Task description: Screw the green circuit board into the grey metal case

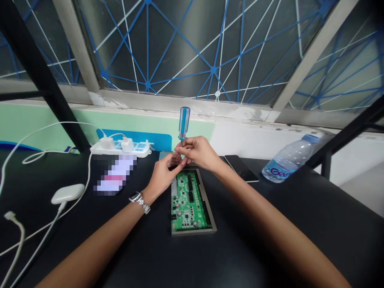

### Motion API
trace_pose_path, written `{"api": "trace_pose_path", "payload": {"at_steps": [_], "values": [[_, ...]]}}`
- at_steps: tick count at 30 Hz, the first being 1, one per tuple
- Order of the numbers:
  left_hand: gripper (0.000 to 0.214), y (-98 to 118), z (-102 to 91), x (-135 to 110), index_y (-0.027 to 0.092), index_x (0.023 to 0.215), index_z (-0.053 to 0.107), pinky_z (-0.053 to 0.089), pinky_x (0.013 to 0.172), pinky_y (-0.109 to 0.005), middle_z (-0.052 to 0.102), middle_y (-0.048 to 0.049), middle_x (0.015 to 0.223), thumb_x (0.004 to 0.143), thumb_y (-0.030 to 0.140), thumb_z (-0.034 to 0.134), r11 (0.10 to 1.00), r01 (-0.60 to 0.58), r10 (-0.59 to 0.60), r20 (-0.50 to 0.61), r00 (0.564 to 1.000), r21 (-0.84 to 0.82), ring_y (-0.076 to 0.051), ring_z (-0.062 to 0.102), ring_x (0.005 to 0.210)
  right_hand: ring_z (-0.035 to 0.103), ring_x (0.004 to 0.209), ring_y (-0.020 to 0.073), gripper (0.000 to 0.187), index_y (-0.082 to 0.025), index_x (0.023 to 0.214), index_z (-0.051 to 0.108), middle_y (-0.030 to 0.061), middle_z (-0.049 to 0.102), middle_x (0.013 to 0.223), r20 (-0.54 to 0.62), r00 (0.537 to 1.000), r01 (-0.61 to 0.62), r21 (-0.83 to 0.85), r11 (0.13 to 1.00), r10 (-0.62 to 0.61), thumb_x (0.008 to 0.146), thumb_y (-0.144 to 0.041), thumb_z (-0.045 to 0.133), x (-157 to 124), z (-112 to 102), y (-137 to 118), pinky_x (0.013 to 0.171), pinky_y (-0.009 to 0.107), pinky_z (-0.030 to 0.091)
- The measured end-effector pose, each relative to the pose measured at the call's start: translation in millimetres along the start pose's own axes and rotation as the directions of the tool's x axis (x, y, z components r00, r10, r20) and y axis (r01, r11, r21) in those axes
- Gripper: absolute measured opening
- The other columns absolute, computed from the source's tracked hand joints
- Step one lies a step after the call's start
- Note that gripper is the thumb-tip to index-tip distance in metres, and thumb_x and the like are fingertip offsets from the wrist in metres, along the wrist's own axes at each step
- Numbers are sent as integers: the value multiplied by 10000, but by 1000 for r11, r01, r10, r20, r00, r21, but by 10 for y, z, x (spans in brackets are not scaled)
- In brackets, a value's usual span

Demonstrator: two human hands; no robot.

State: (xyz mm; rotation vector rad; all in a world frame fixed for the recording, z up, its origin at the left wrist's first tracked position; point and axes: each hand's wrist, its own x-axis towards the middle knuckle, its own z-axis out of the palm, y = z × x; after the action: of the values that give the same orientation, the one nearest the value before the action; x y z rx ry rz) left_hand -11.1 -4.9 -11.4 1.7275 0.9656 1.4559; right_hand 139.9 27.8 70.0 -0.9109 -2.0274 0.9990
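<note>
A screwdriver (184, 122) with a clear and blue handle stands nearly upright over the far end of a green circuit board (187, 204). My right hand (202, 153) pinches its shaft just below the handle. Lower down, the fingers of my left hand (164, 174) close around the bottom of the shaft. The screwdriver's tip is hidden behind my fingers, so I cannot tell what it touches. The board lies face up in a grey metal frame (211, 218) on the black table, its far edge partly covered by my hands.
A white power strip (138, 149) with plugs sits at the back left, near a pixelated phone-like object (117, 176). White cables and a white case (67, 193) lie on the left. Right of the board are a dark phone (241, 168) and a tilted plastic bottle (289, 160).
</note>
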Motion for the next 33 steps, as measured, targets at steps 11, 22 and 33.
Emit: {"api": "trace_pose_path", "payload": {"at_steps": [11,22,33], "values": [[169,-41,7,12,152,885,668,571,853,-356,750,-80,917,848,316,667,997,60,-61,-29,998,-51,-238,727,894,677,525,146,240,-153,805,620,21,661,686,-61,998,-9,-8,1000,8,823,-386,673,-8,41,6,462,239,517],[243,-12,-51,-1,137,929,675,529,847,-332,726,-82,918,948,328,526,1000,3,-6,123,992,23,-224,682,916,715,711,153,307,-123,1099,638,108,716,1005,227,968,-144,143,979,109,852,-304,658,-58,-148,-146,530,220,560],[244,46,5,-21,165,996,617,544,878,-352,725,-86,963,848,349,679,999,26,-25,-19,999,26,-229,708,929,699,560,161,183,-128,859,653,60,707,737,67,997,-47,52,998,43,831,-309,660,-26,-82,-44,512,253,535]]}}
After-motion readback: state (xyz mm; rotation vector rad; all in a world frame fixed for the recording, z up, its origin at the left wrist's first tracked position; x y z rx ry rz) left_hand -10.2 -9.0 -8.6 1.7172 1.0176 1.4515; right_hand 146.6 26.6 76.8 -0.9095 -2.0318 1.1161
